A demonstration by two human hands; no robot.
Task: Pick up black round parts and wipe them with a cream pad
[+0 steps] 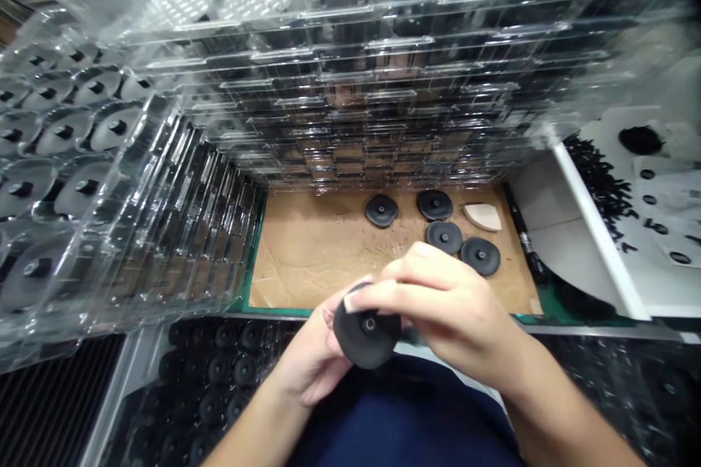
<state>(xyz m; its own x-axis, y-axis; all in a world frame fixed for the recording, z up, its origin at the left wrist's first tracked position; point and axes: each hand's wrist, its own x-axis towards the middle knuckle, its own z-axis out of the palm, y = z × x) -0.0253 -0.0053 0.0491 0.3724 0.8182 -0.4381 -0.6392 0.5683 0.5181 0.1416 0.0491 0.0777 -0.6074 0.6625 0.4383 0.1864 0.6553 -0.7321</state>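
A black rounded disc (364, 346) with a small metal-centred stub is held close in front of my body. My left hand (315, 357) grips it from the left and from behind, with part of the fingers hidden under it. My right hand (452, 303) reaches over from the right, its fingers bent and a fingertip pressed on the disc's upper face. Beyond my hands, several similar discs lie on brown cardboard: one disc (382, 211) alone, and a group with another disc (434, 204), a third disc (444, 237) and one more disc (480, 256) near my right knuckles.
Tall stacks of clear plastic trays (350, 73) stand behind the cardboard (307, 248), and more trays (60, 131) holding discs rise at left. A pale wedge-shaped piece (483, 217) lies by a dark pen-like tool (524, 237). Right, a white bin (596, 233) holds small black parts (596, 179).
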